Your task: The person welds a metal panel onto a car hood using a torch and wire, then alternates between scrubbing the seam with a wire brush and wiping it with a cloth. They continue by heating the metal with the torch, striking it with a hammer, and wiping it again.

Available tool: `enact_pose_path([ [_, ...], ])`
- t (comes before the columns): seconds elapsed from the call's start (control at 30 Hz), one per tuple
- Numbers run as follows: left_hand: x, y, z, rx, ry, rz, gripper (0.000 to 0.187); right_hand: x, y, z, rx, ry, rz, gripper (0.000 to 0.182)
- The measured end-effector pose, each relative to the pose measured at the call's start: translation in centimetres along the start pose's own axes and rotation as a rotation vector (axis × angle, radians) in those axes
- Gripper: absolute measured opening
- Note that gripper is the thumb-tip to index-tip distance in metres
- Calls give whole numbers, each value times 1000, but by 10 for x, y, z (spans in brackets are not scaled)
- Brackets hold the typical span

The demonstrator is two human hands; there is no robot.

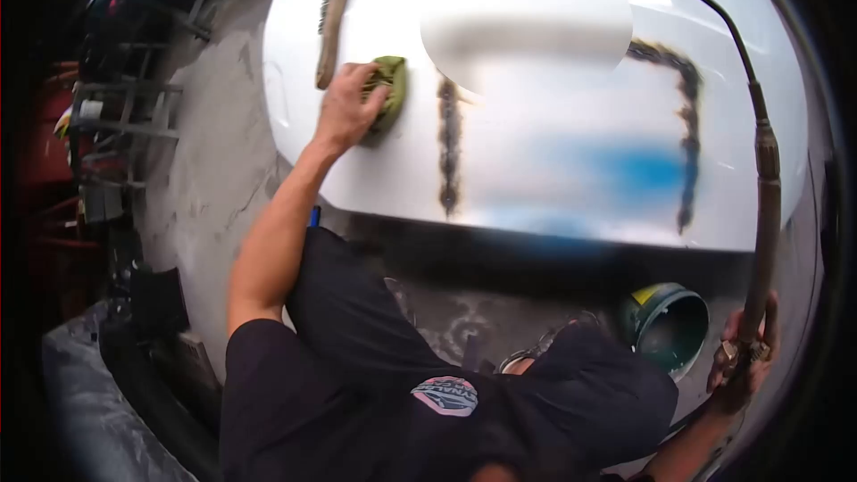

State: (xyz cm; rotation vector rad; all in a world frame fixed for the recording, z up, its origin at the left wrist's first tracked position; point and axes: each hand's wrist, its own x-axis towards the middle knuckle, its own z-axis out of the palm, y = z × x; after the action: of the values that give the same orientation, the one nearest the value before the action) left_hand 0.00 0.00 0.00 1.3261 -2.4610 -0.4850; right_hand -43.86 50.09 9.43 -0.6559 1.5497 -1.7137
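At upper left of the frame, the left hand (pixel 344 107) presses a green cloth (pixel 388 89) flat on the white panel (pixel 553 152), just left of a dark scorched seam (pixel 449 147) running top-to-bottom. The right hand (pixel 741 357), lower right, has its grip closed around a torch (pixel 763 205).

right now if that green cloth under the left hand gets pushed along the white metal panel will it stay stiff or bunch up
The crumpled green cloth looks soft, so it would probably bunch. It seems light. On the glossy white metal panel it likely slides easily under the left hand.
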Motion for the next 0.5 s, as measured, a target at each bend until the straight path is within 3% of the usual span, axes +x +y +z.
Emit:
enact_pose_path([
  [0.07, -8, 26, -9, 70, -30, 148, 37, 6, 11, -11, -7, -3, 41, 99],
  [0.1, -18, 24, 29, -88, -20, 201, 36, 2, -36, 0, -181, 30, -34, 99],
  [0.17, -26, 31, -8, -110, -79, 118, 35, 10, -33, -4, -62, -185, 86, 88],
  [0.2, -18, 30, -25, -139, -14, 66, 37, 17, -25, 0, -41, -222, 47, 88],
  [0.37, -9, -101, -64, -9, 343, -175, 22, 22, -33, -6, -281, 0, 91, 85],
  [0.43, -46, -161, -86, 45, 474, -282, 24, 48, -53, 22, 299, -584, 218, 52],
  [0.5, -106, -209, -96, 90, 451, -431, 25, 50, -62, 20, 589, -389, 490, 50],
])
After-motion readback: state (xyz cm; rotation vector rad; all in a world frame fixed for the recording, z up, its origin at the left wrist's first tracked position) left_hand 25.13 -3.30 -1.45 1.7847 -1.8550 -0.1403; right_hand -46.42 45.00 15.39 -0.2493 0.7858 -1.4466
